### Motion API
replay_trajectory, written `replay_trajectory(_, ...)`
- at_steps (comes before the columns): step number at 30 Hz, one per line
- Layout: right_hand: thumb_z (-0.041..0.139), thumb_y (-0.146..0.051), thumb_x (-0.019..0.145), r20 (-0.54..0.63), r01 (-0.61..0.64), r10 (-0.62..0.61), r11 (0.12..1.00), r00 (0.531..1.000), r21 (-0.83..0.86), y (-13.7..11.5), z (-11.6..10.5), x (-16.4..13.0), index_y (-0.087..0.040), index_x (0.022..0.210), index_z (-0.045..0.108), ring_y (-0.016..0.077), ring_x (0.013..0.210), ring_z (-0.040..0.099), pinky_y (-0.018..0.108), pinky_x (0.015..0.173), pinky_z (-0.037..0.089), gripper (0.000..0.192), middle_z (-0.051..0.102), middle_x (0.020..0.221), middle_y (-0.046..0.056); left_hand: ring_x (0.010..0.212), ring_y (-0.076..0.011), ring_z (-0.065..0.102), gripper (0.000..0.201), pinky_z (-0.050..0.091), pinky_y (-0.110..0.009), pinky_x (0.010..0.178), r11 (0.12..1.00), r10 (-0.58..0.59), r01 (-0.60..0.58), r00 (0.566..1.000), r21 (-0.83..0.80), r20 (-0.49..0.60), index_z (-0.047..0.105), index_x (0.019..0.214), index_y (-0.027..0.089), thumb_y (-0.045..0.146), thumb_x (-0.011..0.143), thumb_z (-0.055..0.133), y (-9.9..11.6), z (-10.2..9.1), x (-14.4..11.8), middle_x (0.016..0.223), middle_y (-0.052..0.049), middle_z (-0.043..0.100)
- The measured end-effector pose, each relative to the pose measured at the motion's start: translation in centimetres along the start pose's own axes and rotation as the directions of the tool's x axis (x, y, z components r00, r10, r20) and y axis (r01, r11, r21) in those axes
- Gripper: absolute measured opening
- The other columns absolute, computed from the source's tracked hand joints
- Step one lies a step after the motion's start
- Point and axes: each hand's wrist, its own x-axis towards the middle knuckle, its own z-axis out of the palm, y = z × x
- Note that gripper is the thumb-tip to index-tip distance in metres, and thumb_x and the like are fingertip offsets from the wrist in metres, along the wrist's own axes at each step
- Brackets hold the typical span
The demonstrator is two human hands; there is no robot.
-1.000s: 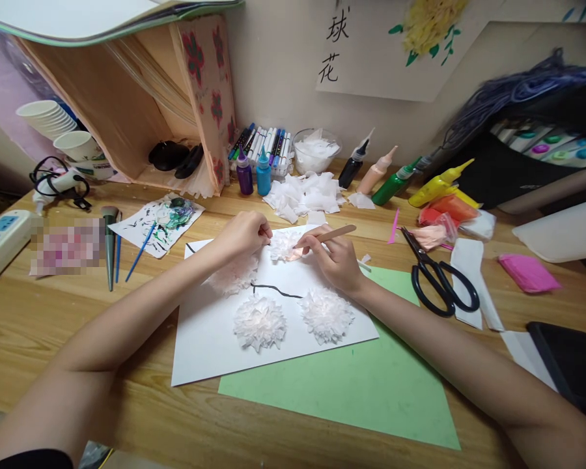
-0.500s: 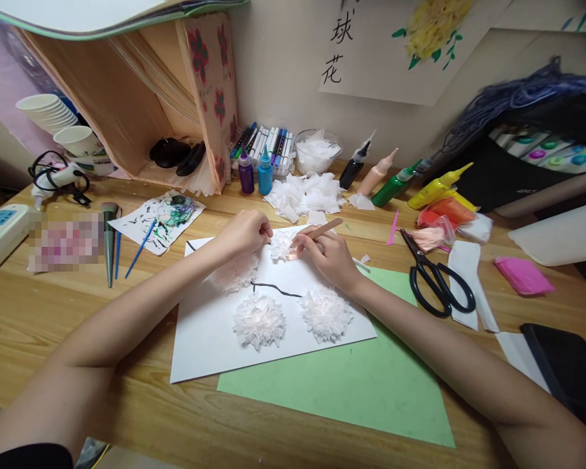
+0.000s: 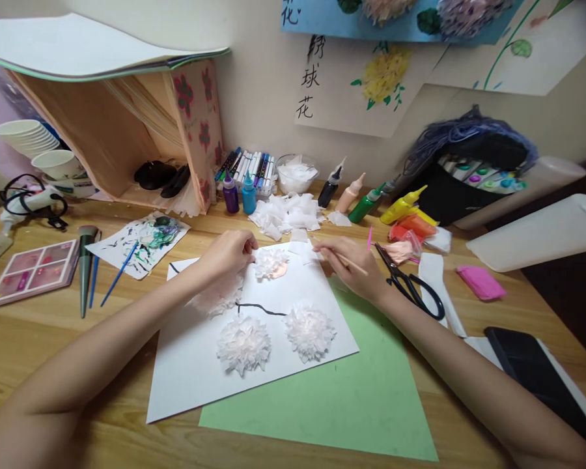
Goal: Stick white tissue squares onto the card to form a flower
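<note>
My right hand point(image 3: 354, 266) grips a thin light-brown stick point(image 3: 348, 263), with its fingertips at a loose square of white tissue paper point(image 3: 312, 254) on the far edge of the white sheet point(image 3: 185, 384). Fingers curled together, my left hand point(image 3: 232, 255) rests beside the far paper flower point(image 3: 270, 262); whatever its fingertips pinch is hidden. A peach-coloured patch point(image 3: 279, 270) shows at that flower's right side. Three other ruffled flowers lie on the sheet: one partly under my left forearm point(image 3: 219, 296), one front left point(image 3: 244, 344), one front right point(image 3: 310, 331). A black line point(image 3: 261, 307) runs between them.
Behind the sheet lies a heap of tissue squares point(image 3: 288, 213), near a glass bowl point(image 3: 297, 174) and paint bottles point(image 3: 364, 204). Black-handled scissors point(image 3: 415, 286) lie by my right forearm. Green paper point(image 3: 322, 417) sits under the sheet. Brushes point(image 3: 85, 273) and a paint-stained paper point(image 3: 141, 244) are left.
My right hand has moved away from the far flower, rightward to the tissue squares, uncovering the peach patch. My left hand stays beside the flower. The camera view has tilted up.
</note>
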Motion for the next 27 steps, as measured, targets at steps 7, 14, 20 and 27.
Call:
replay_trajectory(7,0.046,-0.023,0.090,0.183,0.098,-0.075,0.988,0.980,-0.122,0.0,1.1,-0.8,-0.017,0.094,0.059,0.0216,0.082,0.061,0.034,0.070,0.049,0.015,0.067,0.085,0.009,0.071,-0.0159,0.059,0.018,0.042,-0.025,0.063,0.997,0.081,-0.081,0.996,0.008,0.041,0.065,0.082,0.014,0.011,0.068,0.054,0.6,-0.4,-0.2,0.081,-0.005,0.066)
replay_trajectory(14,0.047,-0.020,0.087,0.039,-0.020,0.028,0.982,0.999,-0.185,0.7,0.5,-0.3,-0.019,0.085,0.059,0.0206,0.077,0.061,0.031,0.067,0.046,0.013,0.066,0.080,0.007,0.087,-0.0205,0.058,0.024,0.044,-0.030,0.076,0.991,0.132,-0.132,0.991,0.014,-0.017,0.064,0.090,0.017,0.014,0.068,0.055,0.3,-0.3,-0.1,0.097,-0.008,0.063)
replay_trajectory(20,0.056,-0.028,0.081,-0.068,-0.316,0.317,0.948,0.946,0.024,0.8,-1.6,-0.2,-0.019,0.083,0.060,0.0184,0.072,0.063,0.027,0.062,0.045,0.010,0.066,0.080,0.003,0.080,-0.0187,0.059,0.025,0.045,-0.028,0.070,0.998,0.059,-0.059,0.998,0.000,0.028,0.063,0.090,0.014,0.014,0.065,0.061,0.6,-0.7,-0.2,0.089,-0.006,0.064)
replay_trajectory(27,0.062,-0.032,0.076,0.056,-0.450,0.471,0.791,0.880,0.414,-0.1,-2.0,0.5,-0.018,0.083,0.057,0.0143,0.062,0.059,0.023,0.051,0.044,0.017,0.061,0.073,0.002,0.078,-0.0164,0.058,0.030,0.046,-0.025,0.068,0.990,0.107,-0.096,0.988,-0.104,0.113,0.063,0.093,0.015,0.013,0.063,0.061,0.5,-0.9,0.1,0.088,-0.005,0.064)
